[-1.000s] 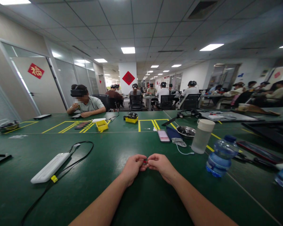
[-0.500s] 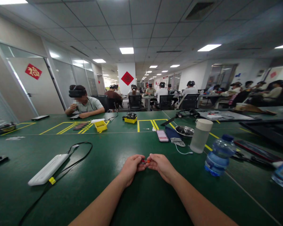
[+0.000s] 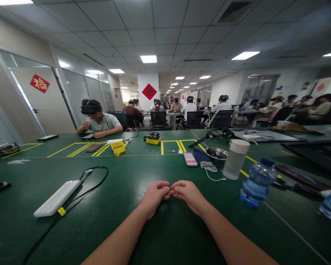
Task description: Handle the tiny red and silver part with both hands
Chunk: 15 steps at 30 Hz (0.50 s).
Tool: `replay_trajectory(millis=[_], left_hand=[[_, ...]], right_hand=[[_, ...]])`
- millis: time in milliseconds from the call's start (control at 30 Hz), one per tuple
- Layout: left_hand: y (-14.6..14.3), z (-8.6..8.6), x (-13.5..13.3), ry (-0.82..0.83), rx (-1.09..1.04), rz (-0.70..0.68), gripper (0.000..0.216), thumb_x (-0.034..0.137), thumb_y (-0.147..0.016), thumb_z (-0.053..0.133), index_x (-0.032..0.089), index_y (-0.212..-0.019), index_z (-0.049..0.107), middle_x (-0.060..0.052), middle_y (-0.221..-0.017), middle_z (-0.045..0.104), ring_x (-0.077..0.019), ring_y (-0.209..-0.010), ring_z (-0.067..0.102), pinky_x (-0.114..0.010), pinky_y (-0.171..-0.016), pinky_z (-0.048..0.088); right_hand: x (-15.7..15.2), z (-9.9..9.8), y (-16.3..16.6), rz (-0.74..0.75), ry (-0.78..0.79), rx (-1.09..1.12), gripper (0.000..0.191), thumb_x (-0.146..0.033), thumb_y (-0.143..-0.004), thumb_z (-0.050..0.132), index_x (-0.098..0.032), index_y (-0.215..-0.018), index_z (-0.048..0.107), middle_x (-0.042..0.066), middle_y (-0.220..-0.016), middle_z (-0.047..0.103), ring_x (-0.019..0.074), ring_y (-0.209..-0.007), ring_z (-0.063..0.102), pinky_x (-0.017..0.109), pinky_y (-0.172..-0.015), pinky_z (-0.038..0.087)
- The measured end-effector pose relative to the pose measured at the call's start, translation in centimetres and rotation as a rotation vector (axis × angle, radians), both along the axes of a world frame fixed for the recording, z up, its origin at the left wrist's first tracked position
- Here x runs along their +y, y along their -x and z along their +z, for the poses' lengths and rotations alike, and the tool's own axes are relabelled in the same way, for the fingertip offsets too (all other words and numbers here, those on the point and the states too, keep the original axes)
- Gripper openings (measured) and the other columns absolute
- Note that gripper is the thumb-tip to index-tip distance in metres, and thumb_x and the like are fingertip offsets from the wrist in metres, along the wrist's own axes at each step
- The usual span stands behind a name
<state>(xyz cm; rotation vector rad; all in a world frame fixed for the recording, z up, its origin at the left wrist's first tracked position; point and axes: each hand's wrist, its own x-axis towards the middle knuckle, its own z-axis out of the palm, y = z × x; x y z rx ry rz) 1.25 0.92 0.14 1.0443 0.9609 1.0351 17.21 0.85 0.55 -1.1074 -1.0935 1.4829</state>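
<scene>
Mostly hidden, a tiny orange piece [image 3: 173,188] shows beside a greyish bit [image 3: 170,188].

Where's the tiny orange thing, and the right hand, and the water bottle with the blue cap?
Orange piece [image 3: 172,188]: head view, on the small bit showing.
Right hand [image 3: 188,193]: head view, back of the hand.
Water bottle [image 3: 256,188]: head view, middle of its side.

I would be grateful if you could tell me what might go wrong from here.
The tiny orange-red piece held in the right hand offers little to hold, so it could slip onto the glossy green tabletop. The left hand is close beside it, so a nudge might dislodge it. A wide rightward swing might also tip the blue-capped clear plastic bottle standing to the right.
</scene>
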Motion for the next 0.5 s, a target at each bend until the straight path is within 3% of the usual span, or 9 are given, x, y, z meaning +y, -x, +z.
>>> replay_trajectory(millis=[133,500], left_hand=[[-0.11,-0.09,-0.02,-0.037,0.030,0.010,0.029,0.010,-0.069,0.066,0.012,-0.098,0.062,-0.007,-0.084,0.066,-0.0115,-0.066,0.064,-0.022,-0.065,0.051],[-0.02,-0.03,0.05,0.056,-0.065,-0.002,0.022,0.011,-0.077,0.058,0.011,-0.099,0.058,-0.012,-0.087,0.068,-0.0135,-0.068,0.067,-0.023,-0.064,0.054]], right_hand=[[-0.08,-0.13,0.02,0.000,-0.021,-0.017,0.012,-0.014,-0.064,0.068,-0.013,-0.076,0.064,0.006,-0.078,0.070,0.0160,-0.072,0.068,0.027,-0.068,0.053],[-0.15,0.04,0.05,0.001,-0.038,-0.010,0.021,-0.031,-0.069,0.071,-0.012,-0.074,0.064,0.005,-0.070,0.068,0.0134,-0.063,0.065,0.025,-0.062,0.051]])
